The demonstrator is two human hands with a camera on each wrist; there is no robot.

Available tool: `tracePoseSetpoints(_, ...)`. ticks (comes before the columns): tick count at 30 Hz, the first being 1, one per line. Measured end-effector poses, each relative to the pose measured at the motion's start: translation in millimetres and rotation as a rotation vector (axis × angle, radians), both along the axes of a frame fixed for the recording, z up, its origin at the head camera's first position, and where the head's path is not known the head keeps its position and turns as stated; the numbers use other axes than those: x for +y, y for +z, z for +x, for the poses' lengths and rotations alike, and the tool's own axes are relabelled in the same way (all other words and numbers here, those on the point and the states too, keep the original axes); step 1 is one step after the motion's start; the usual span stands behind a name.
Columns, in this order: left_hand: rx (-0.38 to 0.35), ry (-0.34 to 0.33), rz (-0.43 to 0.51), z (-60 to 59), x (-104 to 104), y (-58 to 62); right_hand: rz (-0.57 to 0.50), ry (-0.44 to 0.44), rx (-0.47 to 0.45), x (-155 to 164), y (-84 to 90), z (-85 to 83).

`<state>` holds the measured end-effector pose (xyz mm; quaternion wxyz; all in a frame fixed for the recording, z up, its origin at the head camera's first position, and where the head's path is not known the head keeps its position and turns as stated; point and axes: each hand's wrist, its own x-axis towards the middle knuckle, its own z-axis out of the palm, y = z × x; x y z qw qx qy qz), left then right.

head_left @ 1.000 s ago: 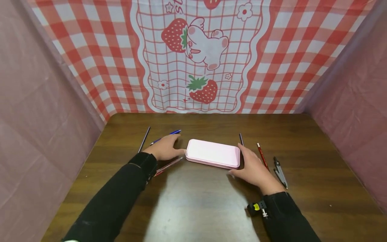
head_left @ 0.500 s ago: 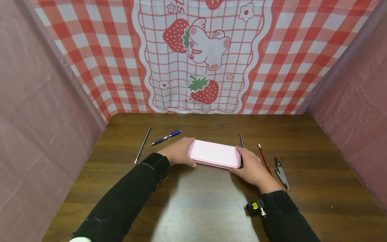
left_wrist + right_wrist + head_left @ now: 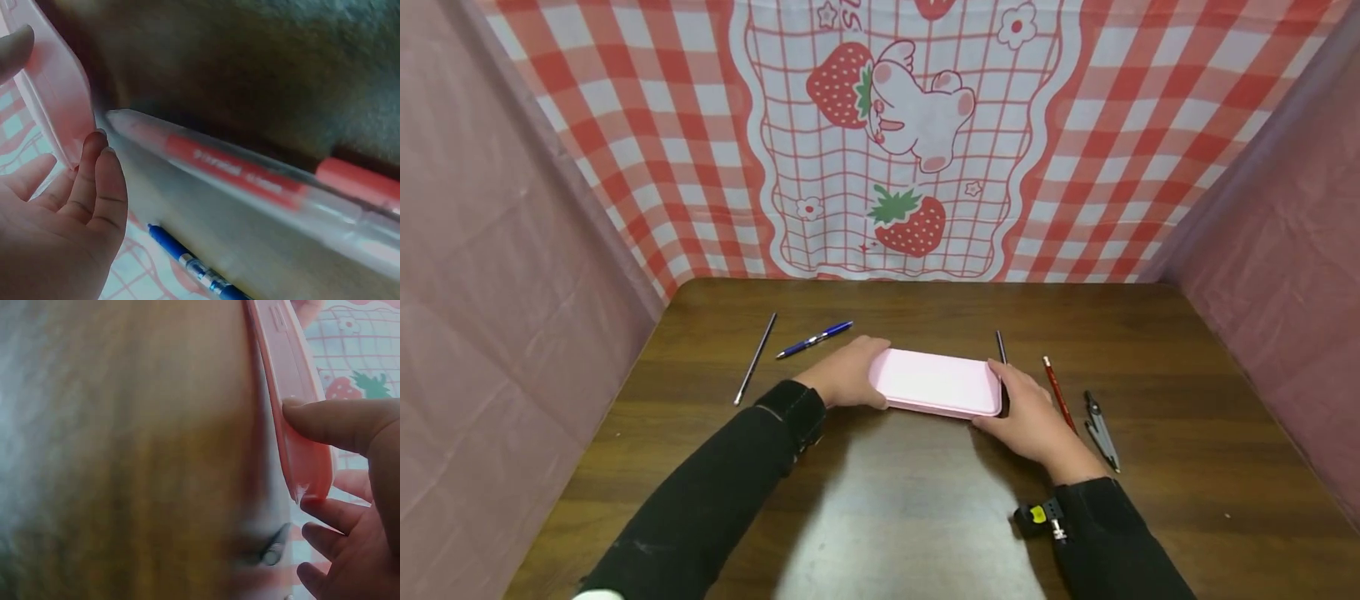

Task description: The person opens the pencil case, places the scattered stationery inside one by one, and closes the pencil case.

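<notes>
A closed pink pencil case (image 3: 938,383) lies flat on the dark wooden table (image 3: 895,517), a little beyond its middle. My left hand (image 3: 859,380) grips the case's left end, fingers curled over the far edge and thumb at the front. My right hand (image 3: 1009,403) holds the right end. In the right wrist view its thumb (image 3: 337,422) presses on the case's front rim (image 3: 294,450), and the fingers (image 3: 325,512) wrap round the end. The left wrist view shows a red and clear pen (image 3: 237,172) lying under that wrist.
Left of the case lie a thin dark pencil (image 3: 755,358) and a blue pen (image 3: 815,339). To its right are a dark pen (image 3: 1000,346), a red pencil (image 3: 1058,392) and a grey compass (image 3: 1101,432). Cloth walls enclose the table on three sides.
My left hand has moved right from beside the pens onto the case's left end. My right hand has closed in on the right end. The red pen is now hidden under my left wrist.
</notes>
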<state>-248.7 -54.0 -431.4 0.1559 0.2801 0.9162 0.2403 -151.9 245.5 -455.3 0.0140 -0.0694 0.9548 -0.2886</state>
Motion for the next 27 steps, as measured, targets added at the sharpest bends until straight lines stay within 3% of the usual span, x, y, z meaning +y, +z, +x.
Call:
tracePoseSetpoints(9,0.093,-0.007,0.1,17.1,-9,21.1,-0.212,-0.019,-0.026,6,19.9,10.5)
tracePoseSetpoints(15,0.113,0.048,0.125,36.0,-19,34.0,-0.451,-0.031,-0.003,2,19.1,17.1)
tracePoseSetpoints(20,0.076,0.103,0.189,53.0,-20,34.5,-0.584,-0.054,-0.003,-3,17.4,21.9)
tracePoseSetpoints(27,0.131,0.154,0.25,70.2,-26,28.5,-0.778,-0.074,-0.051,-16,16.4,29.3)
